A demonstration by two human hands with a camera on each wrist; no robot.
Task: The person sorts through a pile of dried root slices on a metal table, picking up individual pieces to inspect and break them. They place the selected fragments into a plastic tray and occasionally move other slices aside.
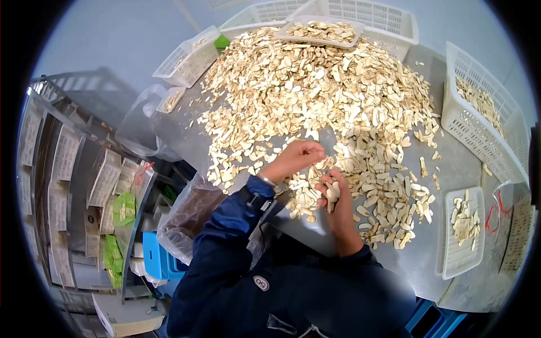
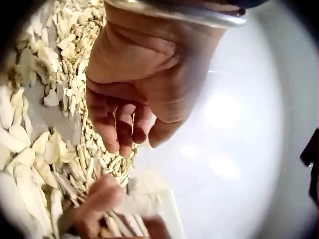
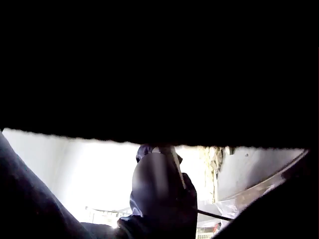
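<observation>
In the head view, a large heap of pale, dried-looking slices (image 1: pixel 315 84) covers much of a metal table (image 1: pixel 417 265). My right hand (image 1: pixel 340 217) is palm up near the front edge and holds several slices (image 1: pixel 332 192) in its curled fingers. Just above and left of it, my left hand (image 1: pixel 294 160) hangs over the slices, a metal bangle (image 1: pixel 265 179) at the wrist. The left wrist view shows the left hand (image 2: pixel 144 89) with loosely bent fingers and nothing visible between them; the right hand's fingers (image 2: pixel 102 199) are below, against slices. Dark cloth blocks most of the right wrist view.
White perforated baskets (image 1: pixel 479 112) stand at the right and back. A shallow white tray (image 1: pixel 465 236) with some slices lies at the right, a slice-filled tray (image 1: pixel 321 32) at the back. A clear plastic bag (image 1: pixel 191 211) hangs by the left edge, near shelving (image 1: pixel 84 186) and a blue stool (image 1: pixel 158 256).
</observation>
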